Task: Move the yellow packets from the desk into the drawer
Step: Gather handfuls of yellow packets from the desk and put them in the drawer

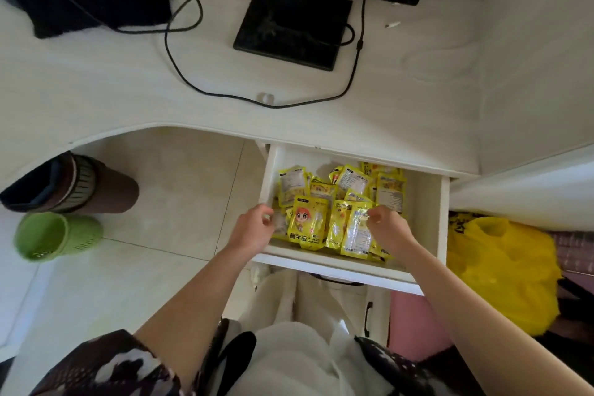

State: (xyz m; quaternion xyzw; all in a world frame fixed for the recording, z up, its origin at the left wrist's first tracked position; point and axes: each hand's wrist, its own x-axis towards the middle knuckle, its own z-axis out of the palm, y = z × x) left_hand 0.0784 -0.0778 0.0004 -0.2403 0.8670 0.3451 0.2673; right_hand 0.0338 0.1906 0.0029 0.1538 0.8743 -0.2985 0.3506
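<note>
Several yellow packets [340,193] lie heaped in the open white drawer [427,202] under the desk [128,83]. A packet with a cartoon face [309,225] stands at the front. My left hand [254,228] reaches into the drawer's left front corner, fingers curled at the edge of the packets; whether it holds one is unclear. My right hand [389,228] pinches the top of a shiny yellow packet [356,233] at the front of the drawer. No yellow packet shows on the desk top.
A black monitor base [292,22] and black cables [180,51] lie on the desk. On the floor at left lie a green basket [54,235] and a brown bin [77,185]. A yellow plastic bag [501,270] sits right of the drawer.
</note>
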